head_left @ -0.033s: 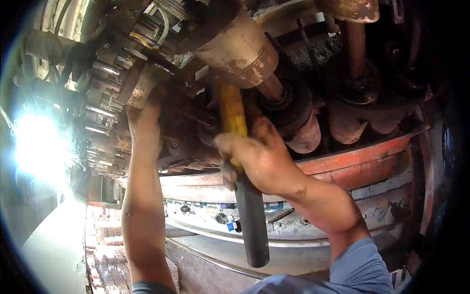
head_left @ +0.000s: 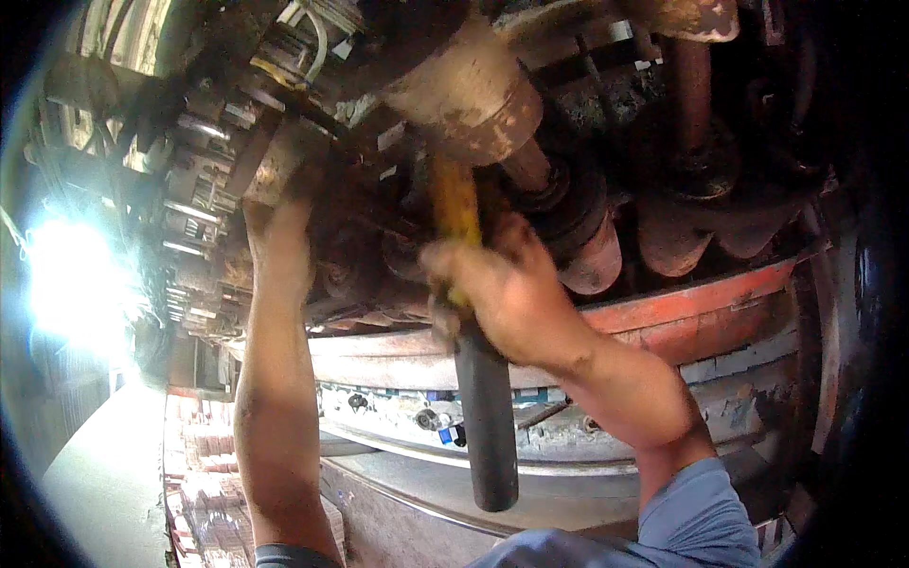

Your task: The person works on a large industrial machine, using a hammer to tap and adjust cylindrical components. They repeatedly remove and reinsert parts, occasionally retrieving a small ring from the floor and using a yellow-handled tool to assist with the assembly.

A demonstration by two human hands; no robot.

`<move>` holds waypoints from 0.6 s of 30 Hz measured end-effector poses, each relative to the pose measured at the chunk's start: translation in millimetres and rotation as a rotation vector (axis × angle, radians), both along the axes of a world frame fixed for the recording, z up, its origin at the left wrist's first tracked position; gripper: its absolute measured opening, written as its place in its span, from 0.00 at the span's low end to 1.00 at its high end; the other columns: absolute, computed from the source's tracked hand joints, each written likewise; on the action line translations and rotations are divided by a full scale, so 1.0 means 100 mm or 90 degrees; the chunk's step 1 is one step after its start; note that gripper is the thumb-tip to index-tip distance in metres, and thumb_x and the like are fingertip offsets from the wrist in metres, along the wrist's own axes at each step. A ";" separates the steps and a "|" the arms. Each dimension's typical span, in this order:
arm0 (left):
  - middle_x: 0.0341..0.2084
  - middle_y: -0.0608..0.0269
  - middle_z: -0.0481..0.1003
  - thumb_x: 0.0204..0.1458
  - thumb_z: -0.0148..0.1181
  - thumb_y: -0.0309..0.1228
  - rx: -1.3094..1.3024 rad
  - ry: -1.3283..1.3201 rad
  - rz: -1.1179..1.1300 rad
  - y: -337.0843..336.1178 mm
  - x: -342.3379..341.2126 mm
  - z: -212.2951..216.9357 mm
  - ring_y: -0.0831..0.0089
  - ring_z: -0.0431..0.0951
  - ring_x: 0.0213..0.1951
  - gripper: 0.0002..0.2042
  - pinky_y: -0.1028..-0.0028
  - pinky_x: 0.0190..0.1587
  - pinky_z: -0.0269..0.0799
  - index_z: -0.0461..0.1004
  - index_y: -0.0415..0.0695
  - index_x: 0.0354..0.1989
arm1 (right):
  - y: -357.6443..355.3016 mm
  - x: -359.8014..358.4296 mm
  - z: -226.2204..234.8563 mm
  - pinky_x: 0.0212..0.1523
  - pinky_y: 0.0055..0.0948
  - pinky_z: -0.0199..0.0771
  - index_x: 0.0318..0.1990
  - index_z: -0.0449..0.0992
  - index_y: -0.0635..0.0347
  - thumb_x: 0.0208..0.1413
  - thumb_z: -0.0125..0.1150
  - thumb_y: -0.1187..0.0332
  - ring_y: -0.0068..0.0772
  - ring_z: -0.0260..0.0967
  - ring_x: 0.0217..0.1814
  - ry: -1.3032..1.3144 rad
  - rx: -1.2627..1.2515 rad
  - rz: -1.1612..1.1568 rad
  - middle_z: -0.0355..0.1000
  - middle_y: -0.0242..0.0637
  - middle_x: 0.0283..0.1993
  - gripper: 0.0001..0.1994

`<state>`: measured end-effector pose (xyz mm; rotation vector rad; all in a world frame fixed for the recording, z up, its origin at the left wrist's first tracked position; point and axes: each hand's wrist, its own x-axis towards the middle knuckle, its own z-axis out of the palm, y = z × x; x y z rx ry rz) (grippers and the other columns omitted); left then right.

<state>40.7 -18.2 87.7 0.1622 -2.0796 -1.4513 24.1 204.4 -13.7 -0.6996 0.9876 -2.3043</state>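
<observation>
We see a tool with a yellow shaft and a black rubber handle (head_left: 485, 417) standing almost upright in the middle of the scene, its yellow end reaching up into the grimy machinery overhead and its black end hanging free below. The right hand (head_left: 497, 289) is wrapped tight around it where yellow meets black, fingers curled fully round the shaft and knuckles toward us; the hand is a little blurred. We cannot make out the tool's head, which is lost among the dark parts above.

To the left, the left hand (head_left: 279, 213) is raised well apart from the tool, pressed up against a rusty metal part (head_left: 284, 156) on the underside; whether its fingers close on anything we cannot tell, since they are hidden in shadow and dirt.

Just right of the yellow shaft sits a thick, mud-caked cylindrical housing (head_left: 464, 95) with a ribbed rubber boot (head_left: 578, 227) below it. Farther right hang rusty rods and bushings (head_left: 696, 189). Behind the right forearm runs a red-orange painted beam (head_left: 701, 308). Far left, bright daylight (head_left: 71, 279) floods in, and a blue sleeve (head_left: 691, 521) shows at the near right.
</observation>
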 end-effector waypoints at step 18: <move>0.52 0.54 0.77 0.54 0.68 0.34 0.006 -0.019 0.013 -0.04 -0.06 -0.04 0.65 0.77 0.53 0.29 0.67 0.58 0.72 0.67 0.36 0.63 | 0.43 0.18 -0.58 0.22 0.26 0.70 0.62 0.56 0.61 0.63 0.58 0.72 0.23 0.66 0.20 -0.078 0.021 0.267 0.68 0.33 0.30 0.23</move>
